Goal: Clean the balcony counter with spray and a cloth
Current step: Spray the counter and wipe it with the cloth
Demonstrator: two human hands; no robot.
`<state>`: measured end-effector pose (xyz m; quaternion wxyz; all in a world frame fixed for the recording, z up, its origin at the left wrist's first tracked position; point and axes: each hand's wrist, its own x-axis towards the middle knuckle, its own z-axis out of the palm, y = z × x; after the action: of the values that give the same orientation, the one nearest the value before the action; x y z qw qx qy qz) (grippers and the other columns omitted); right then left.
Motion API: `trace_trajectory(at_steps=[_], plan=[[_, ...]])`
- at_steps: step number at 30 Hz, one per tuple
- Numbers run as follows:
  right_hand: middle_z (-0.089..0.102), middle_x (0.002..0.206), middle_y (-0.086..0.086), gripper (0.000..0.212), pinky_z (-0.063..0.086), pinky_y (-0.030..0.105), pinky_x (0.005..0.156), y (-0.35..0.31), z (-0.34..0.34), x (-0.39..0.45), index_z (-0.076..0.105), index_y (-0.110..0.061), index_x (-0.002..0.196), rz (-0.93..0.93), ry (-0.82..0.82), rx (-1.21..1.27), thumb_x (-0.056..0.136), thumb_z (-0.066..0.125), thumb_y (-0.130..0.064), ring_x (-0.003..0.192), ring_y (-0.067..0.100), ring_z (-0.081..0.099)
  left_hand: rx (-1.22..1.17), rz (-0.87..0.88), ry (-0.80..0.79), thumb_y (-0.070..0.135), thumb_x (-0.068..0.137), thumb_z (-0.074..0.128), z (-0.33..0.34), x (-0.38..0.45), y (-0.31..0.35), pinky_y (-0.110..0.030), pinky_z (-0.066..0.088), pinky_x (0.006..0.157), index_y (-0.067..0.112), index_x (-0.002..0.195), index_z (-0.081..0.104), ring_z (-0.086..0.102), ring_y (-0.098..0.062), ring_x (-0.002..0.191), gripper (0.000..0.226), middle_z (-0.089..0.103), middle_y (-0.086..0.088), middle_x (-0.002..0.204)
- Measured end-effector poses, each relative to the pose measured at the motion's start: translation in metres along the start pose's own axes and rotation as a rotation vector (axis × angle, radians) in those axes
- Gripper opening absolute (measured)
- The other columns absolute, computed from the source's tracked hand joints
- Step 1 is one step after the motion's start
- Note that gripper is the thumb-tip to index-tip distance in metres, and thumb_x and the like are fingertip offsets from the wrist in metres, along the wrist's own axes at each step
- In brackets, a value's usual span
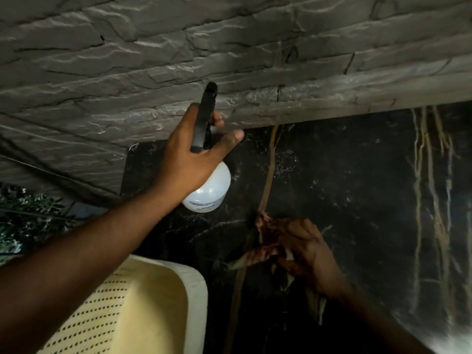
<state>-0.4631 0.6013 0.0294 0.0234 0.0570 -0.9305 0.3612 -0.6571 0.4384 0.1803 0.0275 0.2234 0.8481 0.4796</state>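
Rough grey stone-look wall (153,54) sits behind a black veined marble counter (357,187). Left hand (190,155) grips a white plastic spray bottle with black trigger head (208,190) over it; right hand (304,251) clutches a crumpled reddish-brown cloth (265,241) against the counter.

No text could be read. The white spray bottle (207,190) carried a pale label band with dark, blurred print near its base, too smeared to make out any word, brand or number.
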Motion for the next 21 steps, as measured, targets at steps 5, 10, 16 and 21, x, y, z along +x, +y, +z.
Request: trace_trajectory(at_steps=[5, 10, 16, 21], plan=[[0.061, 0.116, -0.003, 0.031, 0.046, 0.04, 0.083, 0.001, -0.026, -0.041, 0.068, -0.022, 0.102, 0.11, 0.167, 0.038, 0.075, 0.06, -0.036, 0.104, 0.018, 0.05, -0.11, 0.039, 0.05, 0.036, 0.084, 0.07, 0.033, -0.044, 0.029, -0.052, 0.052, 0.083, 0.02, 0.11, 0.051, 0.064, -0.022, 0.091, 0.036, 0.058, 0.001, 0.105], [0.055, 0.119, -0.007, 0.027, 0.039, 0.035, 0.084, 0.002, -0.062, -0.096, 0.061, -0.026, 0.104, 0.092, 0.196, 0.038, 0.083, 0.056, -0.043, 0.104, 0.02, 0.051, -0.141, -0.019, 0.08, 0.027, 0.085, 0.067, 0.086, -0.093, 0.052, -0.048, 0.051, 0.089, 0.003, 0.116, 0.053, 0.064, -0.024, 0.099, 0.041, 0.058, -0.002, 0.11], [0.057, 0.127, 0.002, 0.03, 0.044, 0.046, 0.086, 0.001, -0.06, -0.142, 0.062, -0.024, 0.113, -0.024, 0.041, 0.007, 0.087, 0.056, -0.038, 0.113, 0.027, 0.054, -0.106, -0.006, 0.149, 0.015, 0.085, 0.068, 0.117, -0.131, 0.056, -0.03, 0.046, 0.098, 0.032, 0.122, 0.043, 0.06, -0.021, 0.106, 0.047, 0.061, -0.009, 0.112], [0.053, 0.134, -0.002, 0.031, 0.039, 0.039, 0.099, 0.0, -0.042, -0.158, 0.065, -0.021, 0.113, -0.176, -0.11, -0.018, 0.09, 0.056, -0.039, 0.125, 0.022, 0.046, -0.153, -0.066, 0.075, 0.015, 0.086, 0.067, 0.118, -0.141, 0.053, -0.019, 0.047, 0.088, 0.024, 0.119, 0.048, 0.065, -0.016, 0.087, 0.039, 0.058, 0.004, 0.111]])
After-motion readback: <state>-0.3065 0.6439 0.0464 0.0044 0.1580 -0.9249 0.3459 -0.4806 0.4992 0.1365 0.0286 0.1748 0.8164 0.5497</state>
